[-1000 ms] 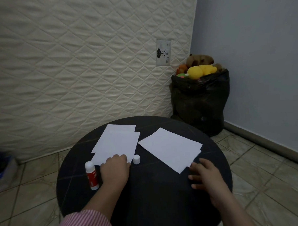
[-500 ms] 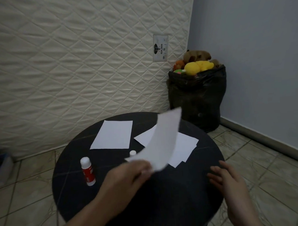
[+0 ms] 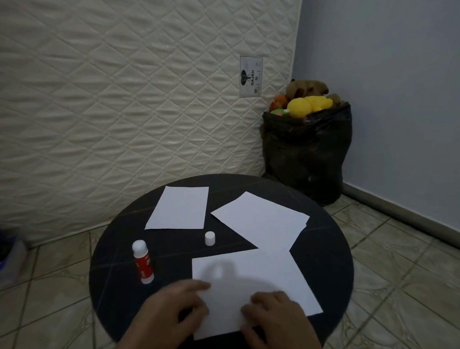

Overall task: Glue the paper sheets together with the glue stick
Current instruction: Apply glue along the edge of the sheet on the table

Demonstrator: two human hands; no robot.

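Observation:
A white paper sheet lies flat at the near edge of the round black table. My left hand rests on its left edge, fingers curled against the paper. My right hand presses down on the sheet's near part. Another single sheet lies at the far left. Overlapping sheets lie at the far right. The uncapped glue stick, red label and white top, stands upright left of the near sheet. Its white cap stands alone mid-table.
A quilted cream mattress leans against the wall behind the table. A black bag full of plush toys sits in the corner at right. A blue-lidded box is on the tiled floor at far left.
My left hand lifted a sheet from the left pile, carried it through the air, and laid it flat at the table's near edge. My right hand moved onto it.

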